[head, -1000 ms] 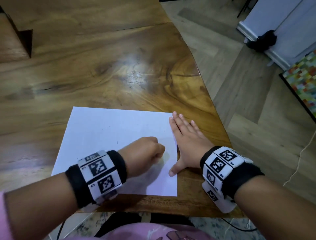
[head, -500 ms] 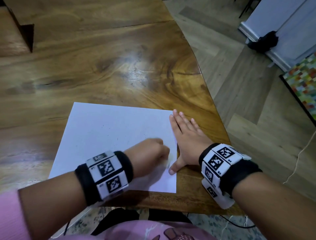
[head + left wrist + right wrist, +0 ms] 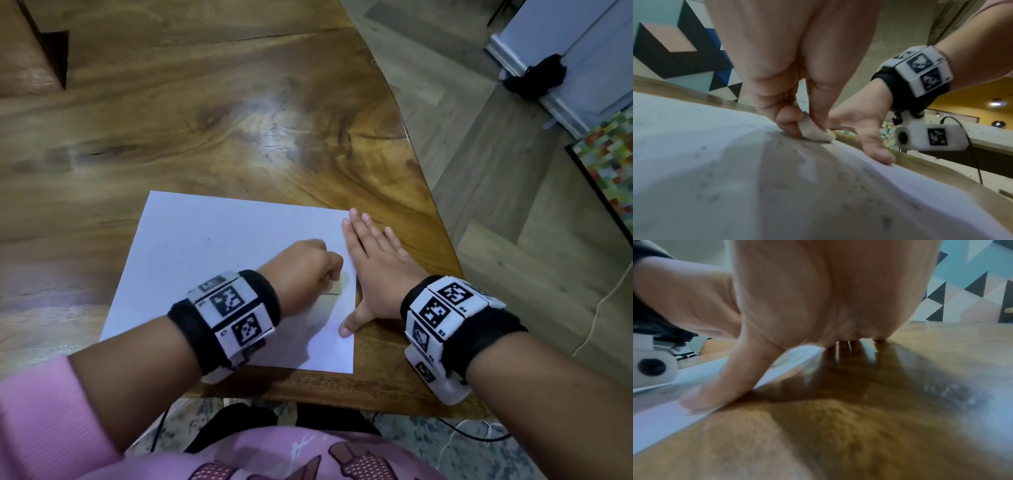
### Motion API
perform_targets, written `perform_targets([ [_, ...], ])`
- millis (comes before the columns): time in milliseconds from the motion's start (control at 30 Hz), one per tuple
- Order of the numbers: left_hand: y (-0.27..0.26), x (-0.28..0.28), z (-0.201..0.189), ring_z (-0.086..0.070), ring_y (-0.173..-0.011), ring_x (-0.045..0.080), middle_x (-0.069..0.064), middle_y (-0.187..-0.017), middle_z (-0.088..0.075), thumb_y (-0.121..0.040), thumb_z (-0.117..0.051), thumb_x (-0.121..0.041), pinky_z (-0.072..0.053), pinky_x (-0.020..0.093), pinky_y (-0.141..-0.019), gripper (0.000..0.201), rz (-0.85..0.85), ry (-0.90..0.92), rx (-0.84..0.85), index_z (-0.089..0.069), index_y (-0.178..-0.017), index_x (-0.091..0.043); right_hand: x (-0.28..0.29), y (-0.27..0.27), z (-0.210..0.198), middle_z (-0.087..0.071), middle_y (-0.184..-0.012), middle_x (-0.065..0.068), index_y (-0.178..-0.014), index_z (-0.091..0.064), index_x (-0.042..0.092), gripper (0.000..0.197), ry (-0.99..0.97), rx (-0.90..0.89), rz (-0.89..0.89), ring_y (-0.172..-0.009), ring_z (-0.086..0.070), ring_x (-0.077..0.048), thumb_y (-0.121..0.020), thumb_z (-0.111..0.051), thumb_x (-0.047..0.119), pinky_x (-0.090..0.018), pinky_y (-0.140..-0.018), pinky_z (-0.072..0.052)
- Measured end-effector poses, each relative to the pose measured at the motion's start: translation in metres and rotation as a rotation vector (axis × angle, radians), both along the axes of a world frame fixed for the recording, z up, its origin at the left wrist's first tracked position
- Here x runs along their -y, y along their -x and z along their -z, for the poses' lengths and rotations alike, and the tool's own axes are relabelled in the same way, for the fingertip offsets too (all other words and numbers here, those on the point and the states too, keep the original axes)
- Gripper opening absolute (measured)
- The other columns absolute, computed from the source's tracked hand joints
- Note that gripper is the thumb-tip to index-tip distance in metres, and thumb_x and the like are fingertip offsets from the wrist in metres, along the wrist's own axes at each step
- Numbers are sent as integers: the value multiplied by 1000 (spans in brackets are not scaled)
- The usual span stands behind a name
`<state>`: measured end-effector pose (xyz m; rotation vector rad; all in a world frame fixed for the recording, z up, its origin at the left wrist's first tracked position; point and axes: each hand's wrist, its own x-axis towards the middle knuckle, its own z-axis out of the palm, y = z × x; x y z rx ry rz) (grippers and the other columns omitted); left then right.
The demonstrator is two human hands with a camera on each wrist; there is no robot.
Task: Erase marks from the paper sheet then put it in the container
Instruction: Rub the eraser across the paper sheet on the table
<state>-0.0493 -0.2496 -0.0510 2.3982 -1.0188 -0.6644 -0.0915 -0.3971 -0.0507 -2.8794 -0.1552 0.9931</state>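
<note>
While the rubbing goes on, a white paper sheet [image 3: 212, 260] lies flat near the front edge of a wooden table [image 3: 239, 120], close to its right-hand corner. A short dark line [image 3: 330, 293] shows on the sheet just beside the left hand [image 3: 303, 270], whose curled fingers pinch a small pale eraser [image 3: 815, 131] and press it down on the paper. Half a second earlier the line was hidden under the fist; the hand has since drawn back a little toward the person, so the mark is uncovered and plainly not yet gone. Dark crumbs, probably eraser dust, are scattered over the near part of the sheet in the left wrist view. The right hand [image 3: 371, 263] lies flat with straight fingers, mostly on the wood just beside the sheet's right edge, its thumb [image 3: 715, 386] pinning that edge down; it has stayed there throughout. Erasing seems to be only partly done, and more strokes over the line look needed. No container is in view, so the second step has not begun. A pink sleeve [image 3: 44, 411] covers the left upper arm.
</note>
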Motion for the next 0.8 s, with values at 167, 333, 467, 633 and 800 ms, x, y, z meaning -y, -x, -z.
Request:
perform_targets([
  [167,36,-29,-1,-53,-71,25,8,-80,-51,-81,-54,-13,-36,30,-62,11,182,-13,-91,-61,-73,-10,-1,0,0,44,-145,-3,-139,35,11,158,-2,-12,13,-136,37,-17,-44,-73,74,-40,-116,16],
  [333,17,-17,-1,-56,-80,27,8,-84,-55,-81,-55,-10,-45,35,-73,10,109,6,-32,-64,-83,-9,-2,-1,-2,45,-145,-4,-138,36,11,158,4,-25,15,-136,37,-18,-43,-73,74,-41,-116,16],
  [467,5,-4,1,-56,-83,29,12,-91,-56,-82,-53,-7,-43,36,-75,10,40,-11,-6,-62,-85,-7,-3,-1,-3,46,-145,-4,-139,36,11,159,12,-34,17,-136,37,-17,-43,-74,74,-41,-117,15],
  [633,29,-31,0,-57,-79,27,11,-88,-59,-80,-51,-10,-44,34,-70,12,248,-94,-103,-63,-81,-9,-2,0,-4,46,-144,-3,-138,36,11,158,4,-35,18,-136,37,-18,-44,-74,74,-41,-116,16],
  [800,-3,-4,-4,-56,-82,32,14,-90,-55,-81,-49,-3,-46,41,-76,9,60,-49,52,-58,-82,-7,-3,-1,-5,45,-145,-4,-138,36,11,157,16,-36,16,-136,37,-18,-44,-74,73,-40,-116,16],
])
